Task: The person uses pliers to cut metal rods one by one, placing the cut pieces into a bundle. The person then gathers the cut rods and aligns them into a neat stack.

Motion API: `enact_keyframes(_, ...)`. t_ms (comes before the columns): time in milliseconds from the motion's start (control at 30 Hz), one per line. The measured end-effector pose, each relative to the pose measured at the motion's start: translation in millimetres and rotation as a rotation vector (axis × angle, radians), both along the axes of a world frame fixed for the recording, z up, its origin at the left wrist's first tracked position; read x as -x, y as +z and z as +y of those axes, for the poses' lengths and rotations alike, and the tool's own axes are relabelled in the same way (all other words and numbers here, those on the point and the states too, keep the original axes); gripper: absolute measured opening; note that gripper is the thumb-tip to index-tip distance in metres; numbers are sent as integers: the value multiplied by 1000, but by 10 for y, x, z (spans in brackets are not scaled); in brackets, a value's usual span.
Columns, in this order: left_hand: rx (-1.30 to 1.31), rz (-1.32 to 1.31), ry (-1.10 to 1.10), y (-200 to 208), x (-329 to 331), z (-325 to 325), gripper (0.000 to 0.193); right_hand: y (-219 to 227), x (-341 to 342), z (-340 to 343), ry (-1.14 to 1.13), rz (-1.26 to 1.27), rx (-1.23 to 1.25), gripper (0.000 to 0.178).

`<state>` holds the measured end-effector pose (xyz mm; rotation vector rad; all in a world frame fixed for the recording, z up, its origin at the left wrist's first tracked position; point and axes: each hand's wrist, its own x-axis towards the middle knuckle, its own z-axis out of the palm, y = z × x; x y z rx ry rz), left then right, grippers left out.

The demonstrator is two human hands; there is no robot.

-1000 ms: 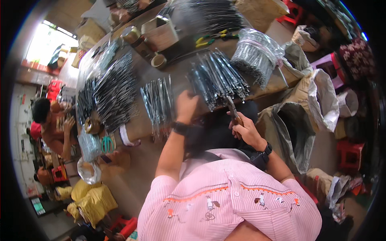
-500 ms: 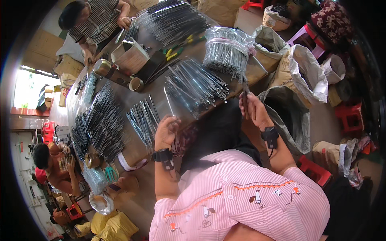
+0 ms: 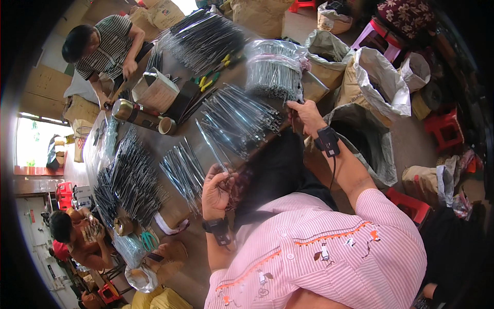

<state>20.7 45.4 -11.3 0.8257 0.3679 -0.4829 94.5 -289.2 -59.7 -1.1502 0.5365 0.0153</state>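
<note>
My left hand [image 3: 216, 191] is closed around a thin, shiny metal rod [image 3: 208, 140] that slants up over the table edge. Beyond its fingertips lies a small pile of similar rods [image 3: 182, 172], and a larger pile [image 3: 239, 118] spreads between my two hands. At the table's right edge my right hand [image 3: 310, 117] is closed on a dark, narrow tool [image 3: 294, 124] that looks like pliers, mostly covered by the fingers. Its tip reaches the lower edge of an upright bundle of thin rods [image 3: 272, 82] wrapped in clear plastic; whether it grips one cannot be seen.
Dark rods [image 3: 136, 177] lie at the table's left, with a metal flask [image 3: 135, 114] and white box [image 3: 156, 92] behind. Yellow-handled pliers [image 3: 210, 81] lie farther back. Open sacks [image 3: 381, 77] stand at the right. Two other people sit at the left.
My right hand has moved left and up to the wrapped bundle's lower edge. My left hand has shifted slightly right and down, still holding the rod. The whole view has turned slightly.
</note>
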Motion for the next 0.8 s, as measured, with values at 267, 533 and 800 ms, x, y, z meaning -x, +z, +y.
enact_keyframes(267, 14, -6, -48, -42, 42, -13, 25, 112, 209, -96, -21, 11, -167, 14)
enact_keyframes(533, 7, 65, -6, -153, 128, 124, 24, 219, 348, -260, 139, -18, -470, 14)
enact_keyframes(800, -21, 26, -97, -62, 139, -70, 24, 75, -193, -417, -69, -102, -735, 15)
